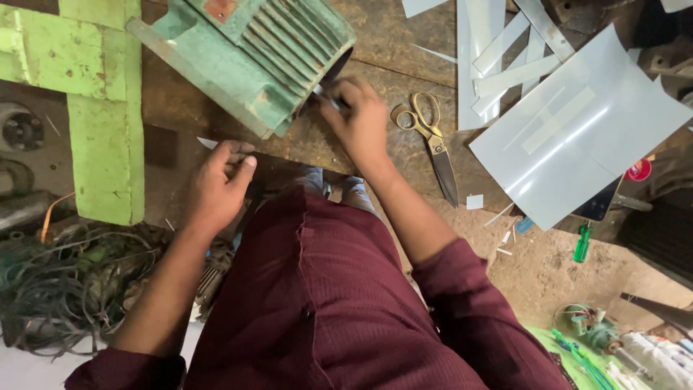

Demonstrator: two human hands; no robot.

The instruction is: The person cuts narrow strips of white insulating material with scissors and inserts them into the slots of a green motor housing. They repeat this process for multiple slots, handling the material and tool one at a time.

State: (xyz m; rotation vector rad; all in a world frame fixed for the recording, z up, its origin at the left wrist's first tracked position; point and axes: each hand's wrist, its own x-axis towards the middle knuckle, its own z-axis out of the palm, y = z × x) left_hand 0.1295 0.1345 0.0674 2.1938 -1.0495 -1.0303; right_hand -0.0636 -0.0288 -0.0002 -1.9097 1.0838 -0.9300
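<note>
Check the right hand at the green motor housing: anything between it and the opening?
Nothing visible. The right hand is already at the open end of the green motor housing, fingers on a small white strip there. The scissors lie to its side, apart. The left hand rests at the bench edge.

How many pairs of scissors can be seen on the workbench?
1. The scissors lie on the wooden bench, just right of the right hand and left of the pale sheets. Others may be hidden under those.

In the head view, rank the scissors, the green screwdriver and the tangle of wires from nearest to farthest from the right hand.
From the right hand:
1. Scissors, just beside it on the wooden bench.
2. Green screwdriver, lower down on the far side of the scissors.
3. Tangle of wires, opposite side, below the left hand.
</note>
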